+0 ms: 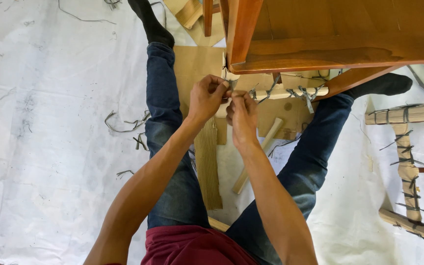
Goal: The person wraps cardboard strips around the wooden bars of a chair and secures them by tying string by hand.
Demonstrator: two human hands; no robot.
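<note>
I sit on the floor with my legs spread around a brown wooden piece of furniture (339, 34). My left hand (206, 98) and my right hand (241, 115) meet just below its near corner. Both pinch a thin grey strap (230, 93) at the end of a paper-wrapped rail (290, 92). The rail runs right under the furniture and carries several grey ties. What lies between my fingertips is mostly hidden.
A corrugated cardboard strip (208, 167) and a pale wooden stick (258, 154) lie between my legs. Another paper-wrapped, tied frame (408, 147) lies at the right. Cut grey strap scraps (123, 125) are scattered on the white floor sheet (50, 122).
</note>
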